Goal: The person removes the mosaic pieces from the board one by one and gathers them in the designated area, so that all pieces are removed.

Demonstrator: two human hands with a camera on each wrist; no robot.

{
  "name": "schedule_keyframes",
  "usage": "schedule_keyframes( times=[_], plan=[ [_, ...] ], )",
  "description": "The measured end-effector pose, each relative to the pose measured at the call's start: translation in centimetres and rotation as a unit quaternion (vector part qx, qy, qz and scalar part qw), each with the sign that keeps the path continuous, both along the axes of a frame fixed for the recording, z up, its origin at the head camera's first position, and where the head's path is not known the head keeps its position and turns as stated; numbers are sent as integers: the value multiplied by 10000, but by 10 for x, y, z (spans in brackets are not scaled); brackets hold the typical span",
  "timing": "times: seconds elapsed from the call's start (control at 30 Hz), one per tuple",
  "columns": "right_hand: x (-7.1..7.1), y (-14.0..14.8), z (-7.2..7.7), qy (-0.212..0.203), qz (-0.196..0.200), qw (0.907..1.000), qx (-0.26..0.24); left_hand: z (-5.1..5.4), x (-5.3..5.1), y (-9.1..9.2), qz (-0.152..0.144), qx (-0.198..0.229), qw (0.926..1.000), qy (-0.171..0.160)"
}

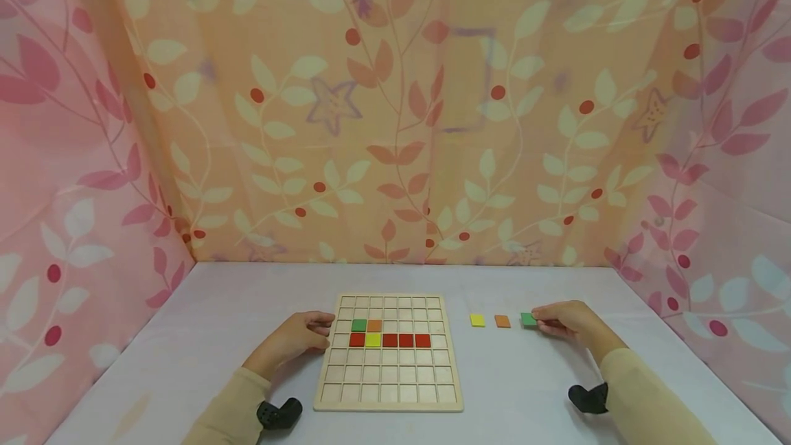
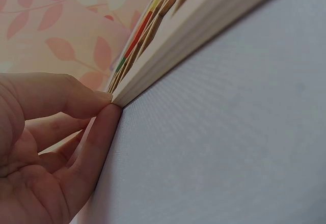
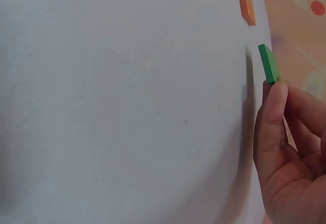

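On the white table lies a wooden grid board (image 1: 388,395) with square cells. Red tiles (image 1: 406,340), a yellow tile (image 1: 373,340), a green tile (image 1: 359,325) and an orange tile (image 1: 374,326) sit in it. My left hand (image 1: 295,340) holds the board's left edge; in the left wrist view, thumb and finger (image 2: 99,132) meet at that edge. To the board's right, my right hand (image 1: 571,321) pinches another green tile (image 3: 268,63) between thumb and fingers. That tile looks lifted off the cloth in the right wrist view.
A loose orange tile (image 1: 502,321) and a loose yellow tile (image 1: 477,321) lie in a row between the board and my right hand. Patterned fabric (image 1: 395,122) hangs behind the table and along both sides. Each wrist carries a black device (image 1: 588,398).
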State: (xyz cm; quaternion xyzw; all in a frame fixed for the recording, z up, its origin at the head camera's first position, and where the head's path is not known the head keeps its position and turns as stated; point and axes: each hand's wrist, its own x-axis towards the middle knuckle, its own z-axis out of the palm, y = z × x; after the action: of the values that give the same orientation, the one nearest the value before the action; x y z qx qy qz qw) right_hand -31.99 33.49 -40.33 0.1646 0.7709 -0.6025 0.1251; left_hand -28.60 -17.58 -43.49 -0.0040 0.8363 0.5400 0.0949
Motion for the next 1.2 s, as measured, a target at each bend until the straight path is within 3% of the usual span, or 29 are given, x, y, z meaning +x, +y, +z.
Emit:
schedule_keyframes(
  times=[0.73, 1.2],
  plan=[
    [-13, 0, -4, 15, -50, 9997, 235, 4, -2, 1, 104, 64, 9999, 37],
    [-5, -5, 5, 324, 159, 9974, 618, 3, 3, 0, 60, 24, 10000, 10]
  ],
)
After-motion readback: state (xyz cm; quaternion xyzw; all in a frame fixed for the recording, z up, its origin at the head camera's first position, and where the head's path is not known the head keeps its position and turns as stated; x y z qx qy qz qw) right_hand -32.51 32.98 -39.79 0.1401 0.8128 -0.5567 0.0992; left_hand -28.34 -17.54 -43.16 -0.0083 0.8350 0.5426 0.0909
